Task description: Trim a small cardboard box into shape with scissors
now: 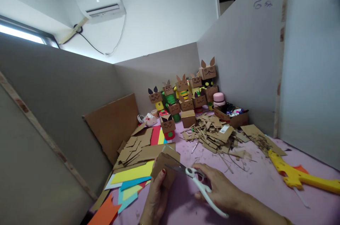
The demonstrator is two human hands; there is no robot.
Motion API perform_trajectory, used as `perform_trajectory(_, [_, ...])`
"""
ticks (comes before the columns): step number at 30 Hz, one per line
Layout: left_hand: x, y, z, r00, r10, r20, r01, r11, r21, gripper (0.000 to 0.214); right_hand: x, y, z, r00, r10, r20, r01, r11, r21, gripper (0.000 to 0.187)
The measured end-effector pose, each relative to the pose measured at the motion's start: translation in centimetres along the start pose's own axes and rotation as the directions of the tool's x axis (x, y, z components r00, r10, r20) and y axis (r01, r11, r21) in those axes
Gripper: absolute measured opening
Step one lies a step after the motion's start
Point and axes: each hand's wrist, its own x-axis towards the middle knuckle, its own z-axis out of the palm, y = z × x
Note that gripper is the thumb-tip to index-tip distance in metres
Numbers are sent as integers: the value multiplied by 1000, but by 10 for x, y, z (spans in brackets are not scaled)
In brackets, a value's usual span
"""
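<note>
My left hand (157, 196) grips a small brown cardboard box (162, 164) from its near side, the thumb lying along one face. White-handled scissors (203, 186) are in my right hand (219, 186), its fingers around the handles. The scissor blades are parted and point left at the box's upper edge; one lies across its face. Whether they touch the cardboard, I cannot tell. Beyond the box stands a cardboard-headed animal figure (168, 125) with dark ears and a red body.
Several similar figures (183, 88) crowd the back corner. Cardboard scraps (212, 129) are heaped in front of a box of supplies (233, 120). A yellow glue gun (294, 177) lies at right. Coloured paper sheets (132, 173) and cut cardboard (132, 150) lie at left. Grey partitions (244, 55) enclose the table.
</note>
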Motion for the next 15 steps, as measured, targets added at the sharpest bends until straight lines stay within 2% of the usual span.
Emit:
perform_trajectory(2, [-1,-2,0,999,-18,28,17,1000,20,67,0,0,0,1000,-9,5,9,1000,10,53])
perform_trajectory(4, [-1,-3,-1,999,-16,31,14,998,53,69,0,0,0,1000,-10,5,10,1000,23,52])
perform_trajectory(15, [1,-3,-10,999,13,38,-18,991,132,44,0,-4,0,998,-15,68,9,995,99,38])
